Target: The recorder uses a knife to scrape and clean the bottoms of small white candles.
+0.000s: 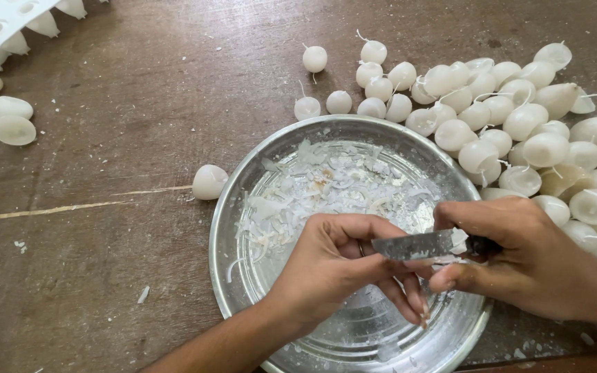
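A knife [419, 245] is gripped in the right hand [519, 259], its blade laid against the curled fingers of the left hand [333, 266]; whether anything is pinched there cannot be told. Both are held over a metal plate [243, 276] of white shavings [326, 190] on the tabletop [105, 207], beside a heap of white wax candles [513, 124].

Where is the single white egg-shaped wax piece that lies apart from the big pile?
In the head view, the single white egg-shaped wax piece lies on the brown wooden table, just left of the round metal plate's rim.
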